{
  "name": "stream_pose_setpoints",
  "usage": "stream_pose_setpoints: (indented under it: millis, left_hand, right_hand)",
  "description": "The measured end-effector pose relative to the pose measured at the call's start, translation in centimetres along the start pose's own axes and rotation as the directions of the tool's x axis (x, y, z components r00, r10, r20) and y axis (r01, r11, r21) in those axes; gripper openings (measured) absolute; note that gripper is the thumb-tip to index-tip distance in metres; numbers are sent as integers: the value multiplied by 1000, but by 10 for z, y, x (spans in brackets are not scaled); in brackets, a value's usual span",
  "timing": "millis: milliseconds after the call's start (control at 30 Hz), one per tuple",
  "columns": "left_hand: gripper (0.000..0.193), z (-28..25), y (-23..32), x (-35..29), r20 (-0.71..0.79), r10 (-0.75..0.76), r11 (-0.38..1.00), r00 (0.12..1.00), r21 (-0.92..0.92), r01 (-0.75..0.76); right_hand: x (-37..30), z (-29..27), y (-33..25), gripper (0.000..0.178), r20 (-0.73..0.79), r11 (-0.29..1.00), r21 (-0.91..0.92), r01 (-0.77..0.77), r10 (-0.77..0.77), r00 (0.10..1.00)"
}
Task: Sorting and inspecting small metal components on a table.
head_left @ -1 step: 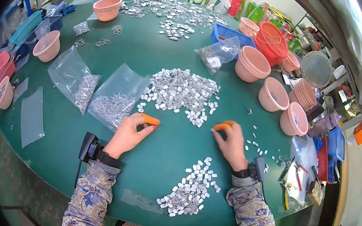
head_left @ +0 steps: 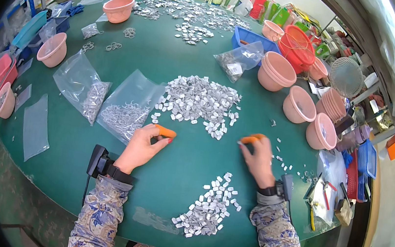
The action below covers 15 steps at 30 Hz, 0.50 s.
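In the head view, the left hand [head_left: 143, 147] and the right hand [head_left: 259, 158] are held over the green table [head_left: 198, 155], well apart. Orange finger covers [head_left: 165, 132] are worn, with each thumb held near its covered finger (whether anything is pinched cannot be told). A big pile of little pale pieces [head_left: 198, 98] is seen beyond the hands, and a smaller pile [head_left: 206, 213] nearer the body.
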State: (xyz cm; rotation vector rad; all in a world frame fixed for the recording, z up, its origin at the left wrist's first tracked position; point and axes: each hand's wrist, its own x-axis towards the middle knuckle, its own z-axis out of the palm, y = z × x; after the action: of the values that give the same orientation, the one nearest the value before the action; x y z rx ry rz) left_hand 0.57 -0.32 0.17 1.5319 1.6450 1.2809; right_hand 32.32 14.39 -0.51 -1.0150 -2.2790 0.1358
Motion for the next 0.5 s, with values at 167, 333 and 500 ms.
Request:
stream_pose_setpoints:
  millis: [167, 333, 500]
  left_hand:
    - [20, 2, 2, 2, 14, -7, 999, 1000, 32, 6]
    - [20, 1, -6, 2, 15, 0, 1000, 1000, 12, 0]
    - [22, 0, 3, 3, 45, -46, 998, 998, 50, 44]
  right_hand:
    - [-11, -31, 44, 35, -219, 956, -267, -123, 64, 974]
    - [22, 7, -28, 42, 121, 982, 187, 8, -31, 992]
    - [23, 18, -36, 38, 204, 975, 222, 19, -66, 977]
